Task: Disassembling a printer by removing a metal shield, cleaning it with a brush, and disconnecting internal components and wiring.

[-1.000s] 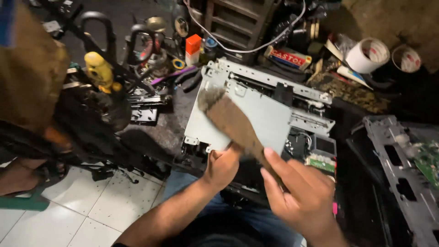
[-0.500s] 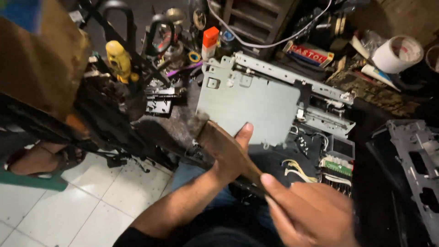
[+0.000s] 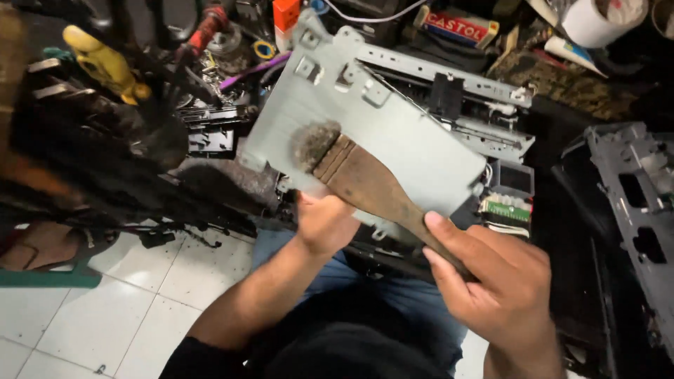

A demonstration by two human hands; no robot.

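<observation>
A flat grey metal cover plate (image 3: 414, 151) with small tabs is tilted up over an open electronic chassis. My left hand (image 3: 324, 223) grips the plate's near edge from below. My right hand (image 3: 502, 281) is closed around the wooden handle of a worn paintbrush (image 3: 365, 184). The brush's dusty bristles (image 3: 312, 142) rest on the plate's left part.
A green circuit board (image 3: 507, 209) shows in the chassis under the plate. Another grey metal frame (image 3: 635, 210) lies at right. A yellow-handled tool (image 3: 105, 64), cables and clutter fill the back. A tape roll (image 3: 597, 20) sits top right. White floor tiles (image 3: 105, 309) are at lower left.
The metal plate has been lifted and tilted up toward me. The brush has swept leftward across it, and the view has moved closer.
</observation>
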